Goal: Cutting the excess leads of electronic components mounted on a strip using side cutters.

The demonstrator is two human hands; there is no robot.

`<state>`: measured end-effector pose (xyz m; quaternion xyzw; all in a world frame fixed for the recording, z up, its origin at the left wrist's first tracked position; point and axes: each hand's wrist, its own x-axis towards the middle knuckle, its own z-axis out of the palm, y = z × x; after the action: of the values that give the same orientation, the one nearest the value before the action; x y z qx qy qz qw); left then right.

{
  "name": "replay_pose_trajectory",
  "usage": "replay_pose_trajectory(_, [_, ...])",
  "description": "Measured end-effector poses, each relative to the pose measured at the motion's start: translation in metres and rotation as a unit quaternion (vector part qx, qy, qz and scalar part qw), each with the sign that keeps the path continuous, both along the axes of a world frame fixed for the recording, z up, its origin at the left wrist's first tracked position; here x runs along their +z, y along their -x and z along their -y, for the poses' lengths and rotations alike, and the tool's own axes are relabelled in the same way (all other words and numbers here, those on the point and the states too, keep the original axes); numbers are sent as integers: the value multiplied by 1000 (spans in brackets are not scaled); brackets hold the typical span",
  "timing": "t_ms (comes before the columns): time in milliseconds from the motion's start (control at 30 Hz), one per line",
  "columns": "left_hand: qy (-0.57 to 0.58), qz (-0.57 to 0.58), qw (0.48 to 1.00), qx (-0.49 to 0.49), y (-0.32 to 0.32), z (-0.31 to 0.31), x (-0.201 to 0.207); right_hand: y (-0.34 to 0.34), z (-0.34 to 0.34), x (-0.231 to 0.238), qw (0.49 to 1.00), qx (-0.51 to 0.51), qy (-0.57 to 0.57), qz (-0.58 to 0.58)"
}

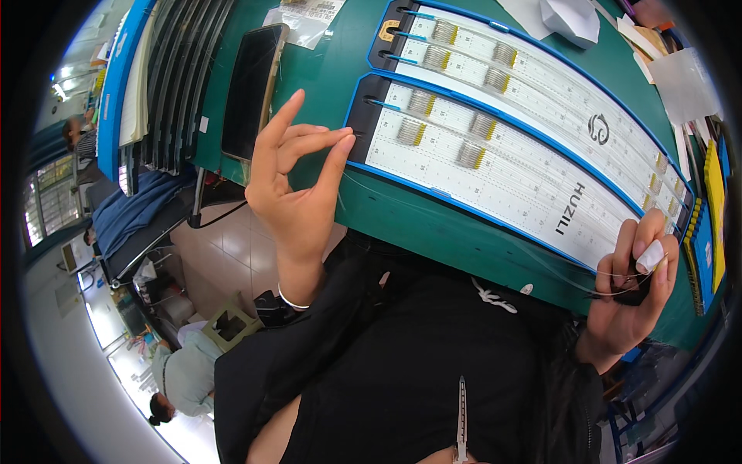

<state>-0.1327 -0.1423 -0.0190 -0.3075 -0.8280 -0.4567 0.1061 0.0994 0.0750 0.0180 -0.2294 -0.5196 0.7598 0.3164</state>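
Note:
My left hand [300, 158] is raised at the left end of the nearer blue-framed case, its thumb and index fingertip pinched together on one end of a thin clear line. The other fingers are spread. That clear line [464, 224] sags in front of the case toward my right hand [635, 286], whose curled fingers grip it near the case's right end. A small white piece [651, 257] shows at those fingertips, and something dark sits in the palm, too shaded to name. The nearer case [495, 182] has a white ruled board with several small spring coils [471, 155] and lines stretched along it.
A second, similar case [541, 85] lies just behind. To the left are a phone [253, 89] and a blue binder-like case with black leaves [174, 85]. Plastic bags [305, 19], papers and notebooks [709, 224] rim the green table [433, 232]. Another person [185, 375] sits at far left.

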Motion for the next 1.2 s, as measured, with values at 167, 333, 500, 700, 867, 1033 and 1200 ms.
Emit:
replay_pose_trajectory(167, [28,-9,999,-14,1,-2,6,-1,-2,1,1000,4,6,-4])
replay_pose_trajectory(333, [30,1,999,-15,2,0,6,-2,-3,0,1000,11,13,-14])
replay_pose_trajectory(500, [41,5,999,-3,-1,1,7,-1,-2,-1,1000,11,16,-19])
replay_pose_trajectory(700, [132,-170,976,-42,-5,-5,12,-9,-10,3,1000,16,1,13])
replay_pose_trajectory(867, [87,-35,979,-179,-22,-21,24,-42,-35,17,942,24,-247,224])
replay_pose_trajectory(1033, [17,93,945,-312,-49,-67,36,-56,-43,17,831,26,-459,314])
replay_pose_trajectory(1200, [47,111,894,-431,-64,-108,44,-73,-46,22,836,-9,-430,342])
